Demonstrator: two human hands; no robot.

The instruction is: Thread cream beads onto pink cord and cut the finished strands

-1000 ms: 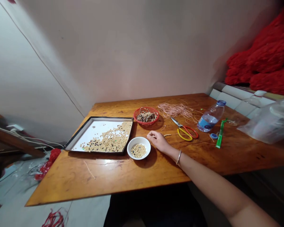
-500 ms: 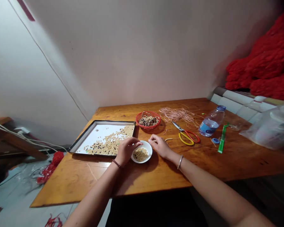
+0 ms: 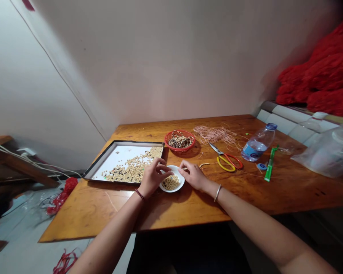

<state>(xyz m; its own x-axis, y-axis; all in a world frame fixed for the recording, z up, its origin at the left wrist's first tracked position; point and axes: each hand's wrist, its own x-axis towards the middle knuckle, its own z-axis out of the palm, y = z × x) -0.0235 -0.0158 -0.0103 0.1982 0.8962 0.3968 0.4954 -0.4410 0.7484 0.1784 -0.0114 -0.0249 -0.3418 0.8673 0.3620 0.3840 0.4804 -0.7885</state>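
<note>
A small white bowl [image 3: 179, 186] of pale round beads sits on the wooden table [image 3: 246, 194] near its front edge. My left hand [image 3: 153, 176] hovers over the bowl's left rim with fingers pinched together; what they hold is too small to make out. My right hand [image 3: 193, 175] is at the bowl's right rim, fingers pinched on a thin cord with a short run of beads [image 3: 203, 164] strung on it, trailing to the right.
A black-rimmed tray [image 3: 108, 156] of loose beads lies left of the bowl. Behind are a red basket [image 3: 180, 140] of beaded pieces, a pile of pink cord [image 3: 214, 134], scissors [image 3: 227, 160], a water bottle [image 3: 257, 143], a green tool [image 3: 270, 164] and a clear bag [image 3: 328, 152].
My left hand came into view from below and reached the bowl, then closed in over its rim. My right hand shifted slightly toward the bowl, still pinching the cord.
</note>
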